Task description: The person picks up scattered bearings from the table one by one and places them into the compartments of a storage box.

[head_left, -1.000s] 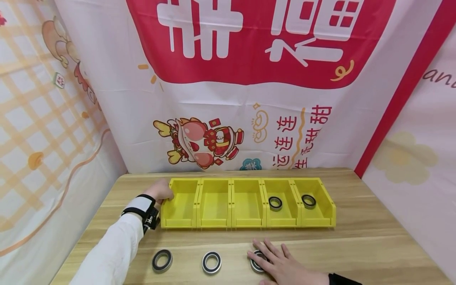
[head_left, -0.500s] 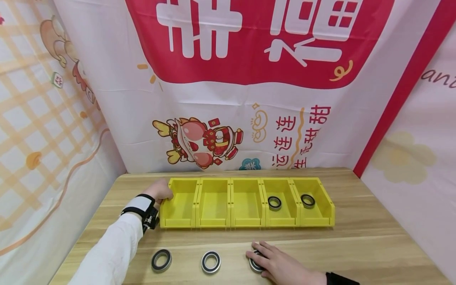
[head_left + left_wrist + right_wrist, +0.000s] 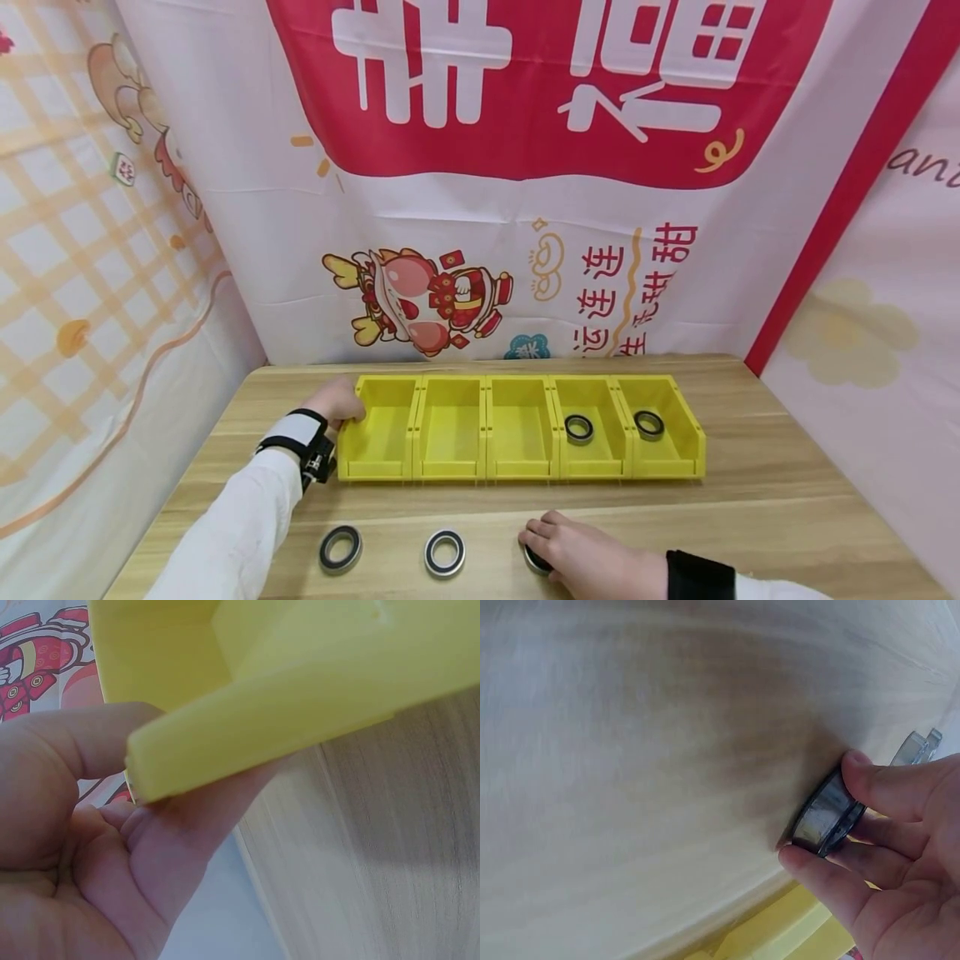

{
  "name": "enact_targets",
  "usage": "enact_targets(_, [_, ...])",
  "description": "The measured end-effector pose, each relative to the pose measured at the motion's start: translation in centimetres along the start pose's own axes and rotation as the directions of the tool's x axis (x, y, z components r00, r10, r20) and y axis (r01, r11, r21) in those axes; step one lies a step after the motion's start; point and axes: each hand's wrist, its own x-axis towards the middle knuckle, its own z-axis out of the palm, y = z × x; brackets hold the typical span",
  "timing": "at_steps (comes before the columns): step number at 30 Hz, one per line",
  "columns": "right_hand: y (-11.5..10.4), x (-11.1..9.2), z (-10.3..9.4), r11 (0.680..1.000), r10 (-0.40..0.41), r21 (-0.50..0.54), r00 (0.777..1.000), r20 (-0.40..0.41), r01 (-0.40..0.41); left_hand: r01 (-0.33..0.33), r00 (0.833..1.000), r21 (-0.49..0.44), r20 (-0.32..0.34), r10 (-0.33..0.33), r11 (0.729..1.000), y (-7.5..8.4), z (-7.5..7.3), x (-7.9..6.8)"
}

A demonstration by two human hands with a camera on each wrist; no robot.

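Observation:
My left hand [image 3: 339,402] grips the left side wall of the leftmost yellow bin [image 3: 382,425]; in the left wrist view the thumb lies inside the wall [image 3: 217,746] and the fingers outside. On the table before the bins, my right hand [image 3: 581,552] pinches a ball bearing [image 3: 537,562], mostly covered by the fingers in the head view. The right wrist view shows this bearing [image 3: 826,814] between thumb and fingertips, close to the tabletop. Two more bearings lie to its left, a middle bearing [image 3: 445,553] and a left bearing [image 3: 341,549].
Several yellow bins stand joined in a row. The fourth bin holds a bearing [image 3: 579,429], and the rightmost bin holds another bearing [image 3: 648,425]. Behind the wooden table [image 3: 480,504] hangs a printed cloth [image 3: 480,208].
My right hand's spread fingers have drawn in and curled around the bearing beneath them. The left hand stays on the bin wall.

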Motion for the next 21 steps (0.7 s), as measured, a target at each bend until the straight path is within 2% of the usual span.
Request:
enact_targets(3, [0.0, 0.3, -1.1, 0.998, 0.024, 0.052, 0.997, 0.072, -0.028, -0.001, 1.0, -0.002, 0.002, 0.001, 1.0, -0.1, 0.0, 0.0])
enact_targets(5, [0.1, 0.5, -2.4, 0.993, 0.047, 0.099, 0.992, 0.118, -0.059, -0.002, 1.0, -0.004, 0.007, 0.002, 1.0, -0.1, 0.0, 0.0])
enact_targets(7, [0.3, 0.8, -4.1, 0.993, 0.041, 0.105, 0.99, 0.134, -0.055, -0.002, 1.0, -0.004, 0.014, 0.002, 1.0, 0.0, -0.1, 0.0])
enact_targets(11, [0.6, 1.6, -8.2, 0.995, 0.052, 0.081, 0.987, 0.151, -0.065, 0.012, 1.0, -0.01, 0.023, -0.012, 1.0, 0.1, -0.1, 0.0])
enact_targets(15, [0.9, 2.6, -12.5, 0.993, 0.102, 0.039, 0.981, 0.167, -0.11, 0.029, 0.999, -0.015, 0.023, -0.028, 0.999, 0.1, -0.1, 0.1])
enact_targets(21, [1.8, 4.5, -17.0, 0.987, 0.156, 0.02, 0.977, 0.143, -0.16, 0.032, 0.999, -0.006, 0.025, -0.032, 0.999, 0.1, -0.2, 0.2])
